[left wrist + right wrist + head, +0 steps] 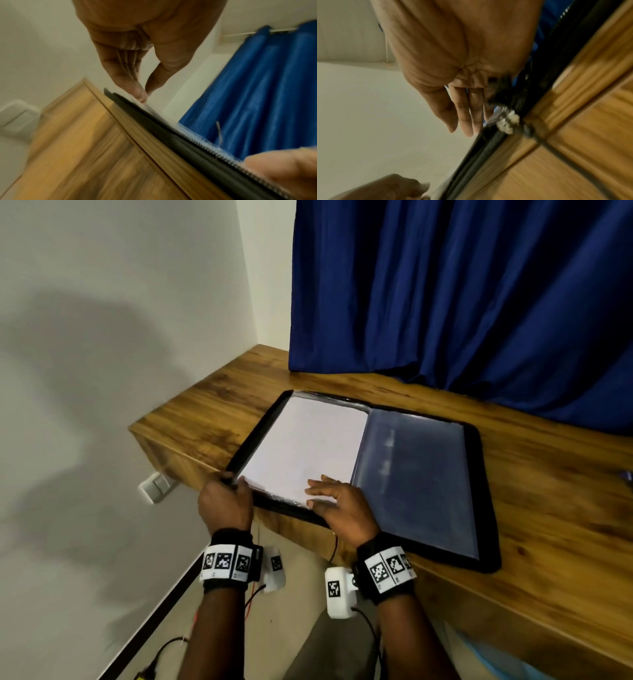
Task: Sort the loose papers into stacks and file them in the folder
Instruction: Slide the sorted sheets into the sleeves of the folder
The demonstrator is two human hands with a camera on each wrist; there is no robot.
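Observation:
A black zip folder lies open on the wooden desk. A stack of white papers fills its left half. Clear plastic sleeves cover its right half. My left hand pinches the folder's near left corner; in the left wrist view the left hand pinches the zip edge of the folder between fingers and thumb. My right hand lies flat on the near edge of the papers. The right wrist view shows the right hand with straight fingers above the folder's edge.
A blue curtain hangs along the back of the desk. A white wall stands left, with a socket under the desk's left end. A small purple thing shows at the right border.

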